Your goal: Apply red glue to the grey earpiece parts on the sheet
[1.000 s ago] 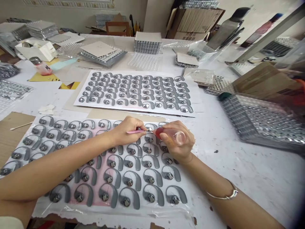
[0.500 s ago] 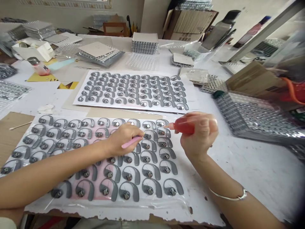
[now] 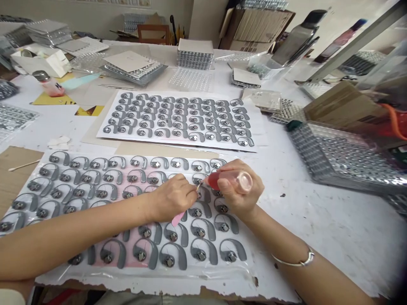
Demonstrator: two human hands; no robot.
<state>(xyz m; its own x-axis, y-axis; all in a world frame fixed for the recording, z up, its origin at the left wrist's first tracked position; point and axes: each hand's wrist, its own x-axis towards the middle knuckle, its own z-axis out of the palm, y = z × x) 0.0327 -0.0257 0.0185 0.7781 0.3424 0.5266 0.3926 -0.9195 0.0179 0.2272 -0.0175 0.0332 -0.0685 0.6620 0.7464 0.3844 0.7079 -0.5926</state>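
Observation:
My left hand (image 3: pixel 171 197) is closed on a slim pink tool (image 3: pixel 178 218), whose flat end shows below the fingers; its tip is hidden. My right hand (image 3: pixel 249 192) grips a small squeeze bottle (image 3: pixel 230 180) of red liquid, tilted so its nozzle (image 3: pixel 202 182) points left, close to my left fingertips. Both hands are over the right part of a sheet (image 3: pixel 219 271) bearing rows of grey ear-hook-shaped pieces (image 3: pixel 182 256), each with a round metallic part. Just beneath the nozzle sits one of these pieces, partly covered by my hands.
Behind lies a second sheet (image 3: pixel 254 146) of similar pieces. A clear tray stack (image 3: pixel 330 156) stands at right beside a cardboard box (image 3: pixel 346 103). A cotton swab (image 3: pixel 23 165) lies at left. Farther back are a small jar (image 3: pixel 49 84) and stacked card-topped trays (image 3: pixel 195 55).
My right hand has moved left and down, bringing the bottle's nozzle next to my left fingers. My left hand has shifted slightly right and down, and the pink tool is steeper.

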